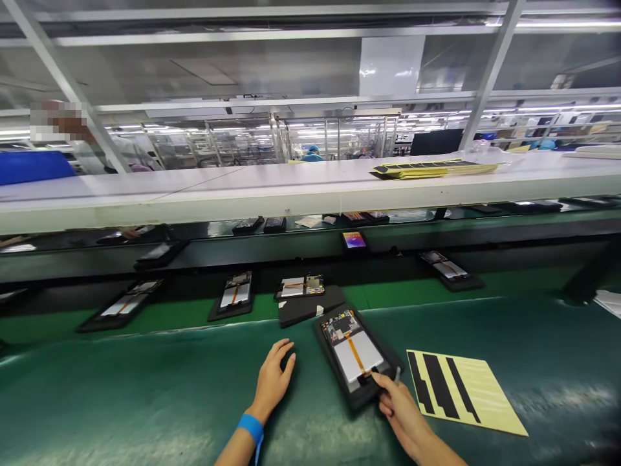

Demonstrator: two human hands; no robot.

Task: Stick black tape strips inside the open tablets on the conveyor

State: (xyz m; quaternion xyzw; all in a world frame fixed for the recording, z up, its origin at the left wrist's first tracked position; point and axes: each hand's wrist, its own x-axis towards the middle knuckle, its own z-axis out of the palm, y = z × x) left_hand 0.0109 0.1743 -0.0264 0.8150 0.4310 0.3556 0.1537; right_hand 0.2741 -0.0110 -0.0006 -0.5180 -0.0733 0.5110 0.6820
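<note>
Head view: on the green bench (169, 401), an opened tablet (358, 356) lies at a slant in a black tray (356, 401), its circuit board (342, 327) at the far end and its white battery crossed by an orange ribbon (356, 353). The right hand (402, 414) is at the tablet's near right corner, one digit touching down by the ribbon's lower end and the other fingers curled; a small grey tip shows beside them, and I cannot tell whether the grip closes on it or on the tray's edge. The left hand (275, 378), with a blue band (251, 427) at the wrist, hovers or rests just left of the tray, fingers loosely spread and holding nothing visible. To the right of the tablet lies a pale yellow sheet (495, 401) bearing black strips (440, 386). Beyond, more opened tablets (236, 294) line a brighter green strip, below a white shelf (242, 184) carrying yellow-edged sheets (431, 169)
</note>
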